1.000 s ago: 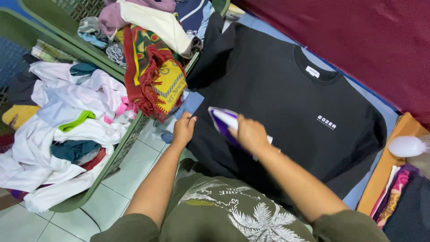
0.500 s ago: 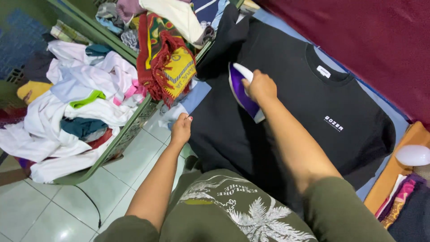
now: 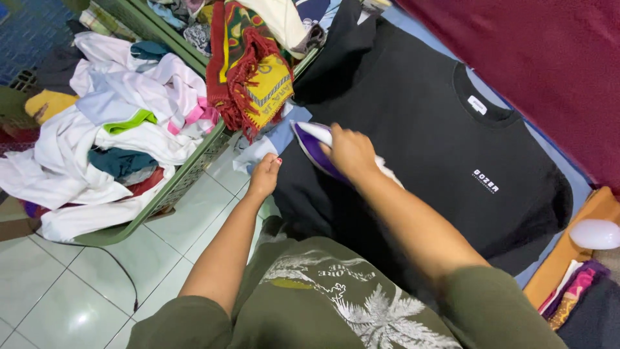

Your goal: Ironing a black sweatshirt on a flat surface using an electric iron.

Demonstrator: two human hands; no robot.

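Pale tiled floor (image 3: 58, 297) at left, blue-covered ironing surface (image 3: 284, 132) at right, black sweatshirt (image 3: 426, 148) spread flat on it

Right hand (image 3: 349, 152) closed around handle of purple and white iron (image 3: 313, 145), soleplate down on lower left part of sweatshirt near its edge. Left hand (image 3: 265, 174) resting at sweatshirt's left edge, just beside iron, fingers curled down onto fabric; whether pinching or only pressing cannot be told. Sweatshirt lying front up, collar toward upper right, small white print on chest. Green laundry basket (image 3: 187, 174) on floor at left, heaped with white and coloured clothes (image 3: 123, 129). Red and yellow fringed cloth (image 3: 248, 71) hanging over basket rim, near iron. Dark red fabric (image 3: 536, 64) along upper right. Orange edge and white rounded object (image 3: 594, 234) at far right
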